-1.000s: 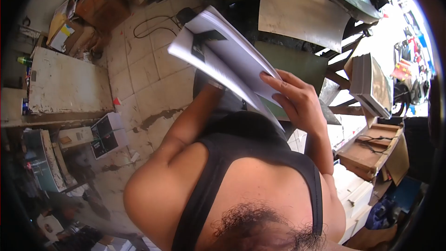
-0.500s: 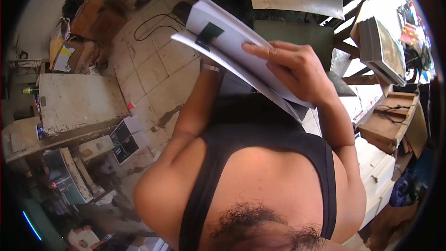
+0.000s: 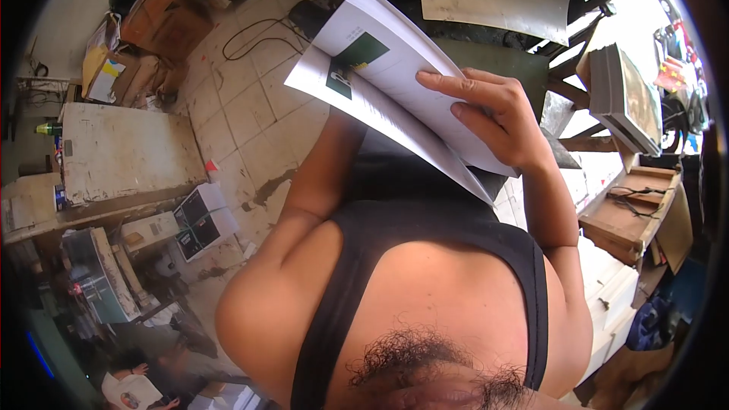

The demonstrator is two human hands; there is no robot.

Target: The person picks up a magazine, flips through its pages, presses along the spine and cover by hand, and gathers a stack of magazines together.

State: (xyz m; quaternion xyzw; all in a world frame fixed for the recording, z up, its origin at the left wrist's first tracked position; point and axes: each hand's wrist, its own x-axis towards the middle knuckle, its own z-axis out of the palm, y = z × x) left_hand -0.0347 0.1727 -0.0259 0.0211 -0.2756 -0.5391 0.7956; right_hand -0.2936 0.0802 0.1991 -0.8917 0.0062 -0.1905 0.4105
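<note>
An open booklet (image 3: 425,118) with white printed pages and dark green picture blocks is held tilted in front of my chest. My right hand (image 3: 490,110) grips its far right side, with the thumb and index finger on the page and other fingers round the edge. My left forearm (image 3: 323,163) reaches up behind the left page. That hand is hidden by the booklet, at the side it seems to hold from beneath.
A thick bundle of printed sheets (image 3: 619,99) stands at the right above a wooden drawer (image 3: 638,201). On the left are a worn board-topped table (image 3: 133,156), a tied box (image 3: 201,220) and cardboard boxes (image 3: 163,19). Another person (image 3: 133,391) is at lower left.
The booklet has opened wider, so more of the left page and its green picture shows. It and my right hand have shifted slightly right.
</note>
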